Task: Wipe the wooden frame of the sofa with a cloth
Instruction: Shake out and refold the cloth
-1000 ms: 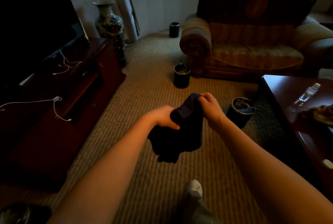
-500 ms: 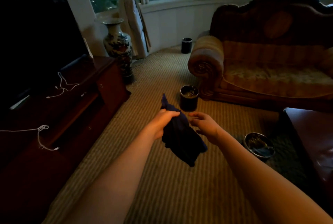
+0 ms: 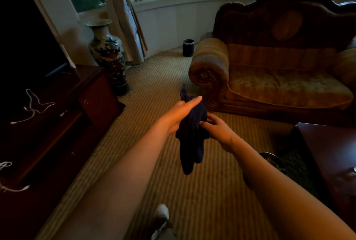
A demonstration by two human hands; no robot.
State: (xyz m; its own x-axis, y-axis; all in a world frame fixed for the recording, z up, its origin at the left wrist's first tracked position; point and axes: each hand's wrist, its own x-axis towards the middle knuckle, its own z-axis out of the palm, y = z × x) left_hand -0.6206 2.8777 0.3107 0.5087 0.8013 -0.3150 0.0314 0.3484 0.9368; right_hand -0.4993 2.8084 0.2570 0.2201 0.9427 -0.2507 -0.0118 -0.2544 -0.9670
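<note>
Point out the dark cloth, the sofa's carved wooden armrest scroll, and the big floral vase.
dark cloth (image 3: 189,143), head view, on its hanging middle fold.
carved armrest scroll (image 3: 205,77), head view, on the spiral's centre.
floral vase (image 3: 106,50), head view, on its painted belly.

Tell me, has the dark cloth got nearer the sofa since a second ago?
Yes. The cloth now hangs close before the sofa armrest's carved scroll, carried forward.
</note>
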